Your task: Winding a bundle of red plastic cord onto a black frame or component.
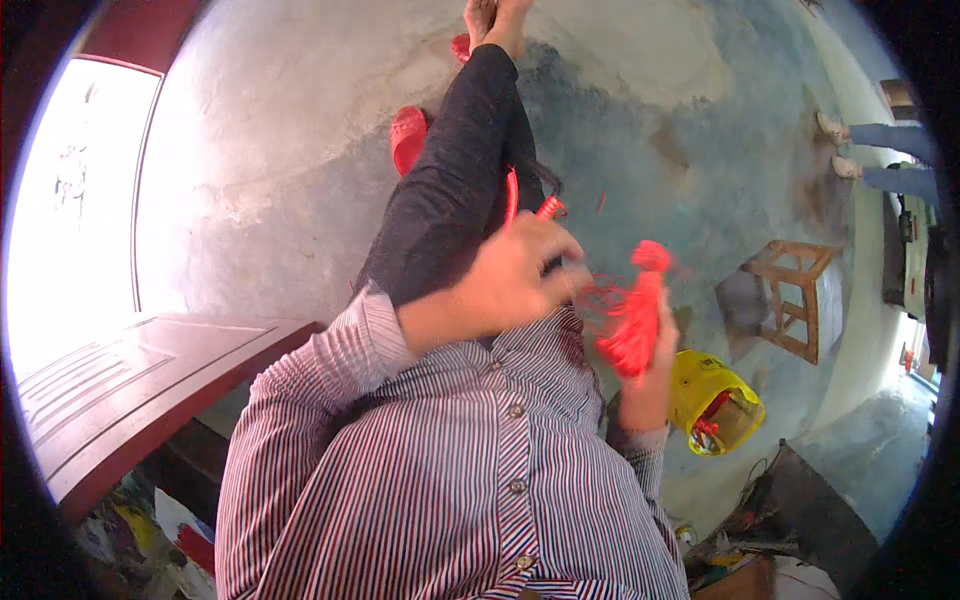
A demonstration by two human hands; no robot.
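My right hand (652,385) is wrapped round a bright red tassel (632,330). The tassel has a rounded knob at its upper end, and loose strands spread toward my other hand. Left of it, over my lap, is my left hand (515,280), blurred, with fingers bent in toward the thumb. A small dark patch shows between those fingers; what they hold, if anything, I cannot make out. Just beyond this hand, by my dark trousers (430,235), are a curved red strip (512,195) and a short ribbed red piece (549,207).
A yellow container (690,390) with red strands inside stands at my right. Beyond it is a wooden stool (800,300). A red slipper (408,140) lies by my legs. Another person's legs (890,155) show at far right. A dark red panelled board (150,400) is at left.
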